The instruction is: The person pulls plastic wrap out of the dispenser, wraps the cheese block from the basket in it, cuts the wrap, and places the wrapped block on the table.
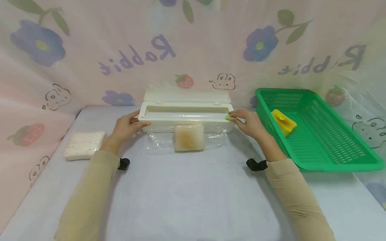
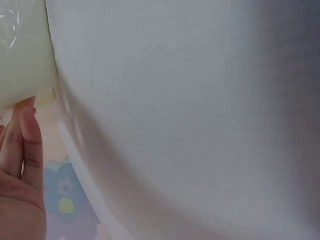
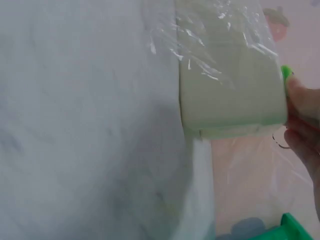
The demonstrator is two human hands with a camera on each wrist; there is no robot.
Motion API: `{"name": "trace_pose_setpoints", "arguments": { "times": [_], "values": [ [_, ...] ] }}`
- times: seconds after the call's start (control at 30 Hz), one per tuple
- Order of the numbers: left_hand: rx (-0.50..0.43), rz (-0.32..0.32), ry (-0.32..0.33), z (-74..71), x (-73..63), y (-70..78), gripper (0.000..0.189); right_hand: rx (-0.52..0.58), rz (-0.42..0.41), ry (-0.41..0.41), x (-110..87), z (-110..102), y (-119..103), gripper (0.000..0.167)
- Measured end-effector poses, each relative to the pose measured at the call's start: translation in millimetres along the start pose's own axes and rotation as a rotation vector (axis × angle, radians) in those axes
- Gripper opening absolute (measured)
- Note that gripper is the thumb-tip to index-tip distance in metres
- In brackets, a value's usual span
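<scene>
A white cling film dispenser [image 1: 188, 110] stands at the back of the table with its lid up, showing the film roll inside. Clear film [image 1: 159, 140] hangs from its front onto the table, and a toast slice [image 1: 189, 138] sits at the film, against the box front. My left hand [image 1: 125, 126] grips the dispenser's left end, thumb on the front and fingers at the side. At the right end, my right hand [image 1: 248, 124] pinches the small green slide cutter [image 1: 227, 117]. The right wrist view shows the thumb beside that green cutter [image 3: 286, 72].
To the right, a green basket [image 1: 331, 165] holds a yellow item [image 1: 283, 122]. On the left lies a speckled white square block [image 1: 84, 145]. A printed curtain [image 1: 193, 50] hangs behind the table.
</scene>
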State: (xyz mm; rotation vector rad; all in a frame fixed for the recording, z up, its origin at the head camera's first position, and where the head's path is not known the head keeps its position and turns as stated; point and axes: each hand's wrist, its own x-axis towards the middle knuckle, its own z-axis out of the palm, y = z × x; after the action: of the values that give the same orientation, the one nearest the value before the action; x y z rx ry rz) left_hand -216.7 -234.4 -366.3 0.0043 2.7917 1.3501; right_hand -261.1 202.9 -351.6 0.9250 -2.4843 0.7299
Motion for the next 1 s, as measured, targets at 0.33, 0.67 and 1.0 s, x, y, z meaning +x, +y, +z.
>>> {"name": "trace_pose_setpoints", "arguments": {
  "times": [0.33, 0.67, 1.0],
  "values": [
    [0.004, -0.022, -0.005, -1.3, -6.1, -4.9, 0.085, 0.004, 0.088, 0.136, -15.9, 3.1, 0.5, 0.015],
    [-0.118, -0.116, -0.102, -8.2, -10.6, 1.0, 0.091, 0.119, 0.267, 0.056, -14.2, -0.3, -2.2, 0.018],
    [-0.145, -0.064, -0.243, -19.4, -15.4, 13.4, 0.093, 0.123, 0.407, 0.008, -5.0, -6.7, -24.4, 0.038]
  ]
}}
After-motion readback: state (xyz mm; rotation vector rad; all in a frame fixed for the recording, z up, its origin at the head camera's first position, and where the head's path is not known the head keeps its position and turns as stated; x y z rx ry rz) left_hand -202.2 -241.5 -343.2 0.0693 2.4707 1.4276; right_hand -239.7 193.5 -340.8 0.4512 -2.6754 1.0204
